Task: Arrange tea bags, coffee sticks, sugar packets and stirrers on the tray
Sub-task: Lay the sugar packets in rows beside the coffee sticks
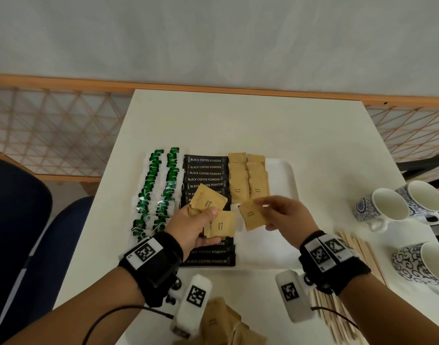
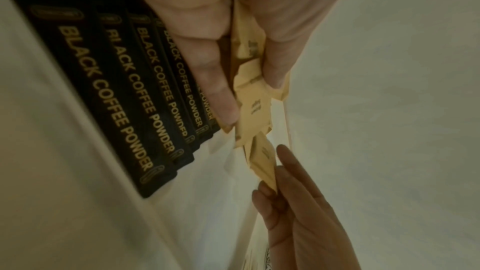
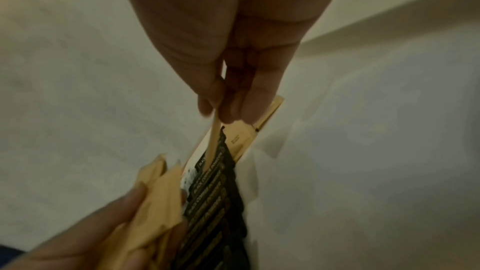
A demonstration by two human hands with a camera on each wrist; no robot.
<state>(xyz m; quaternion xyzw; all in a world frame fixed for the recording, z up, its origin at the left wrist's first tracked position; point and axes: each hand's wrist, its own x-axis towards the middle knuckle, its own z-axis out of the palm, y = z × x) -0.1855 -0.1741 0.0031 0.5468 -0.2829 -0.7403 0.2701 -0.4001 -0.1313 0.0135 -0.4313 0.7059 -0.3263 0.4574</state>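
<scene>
Right hand [image 1: 280, 215] grip pinches one flat tan paper sugar packet [image 1: 252, 215] above the white plastic tray [image 1: 285, 180]; left hand [image 1: 193, 227] grip clamps a fanned bunch of packets [image 1: 212, 212]. Light, limp, probably slippery; best pinched at the edges.

On the white tray [image 1: 287, 175], green-tagged tea bags [image 1: 158, 188] fill two columns at its left edge, black coffee sticks [image 1: 205, 166] lie stacked beside them, and brown sugar packets [image 1: 247, 178] form two short columns toward its far right. More packets are held above the tray, a few fanned [image 1: 208, 202], one alone [image 1: 252, 215]. Wooden stirrers [image 1: 363, 255] lie on the desk [image 1: 238, 120] near its right edge, loose packets [image 1: 223, 322] at its near edge.
</scene>
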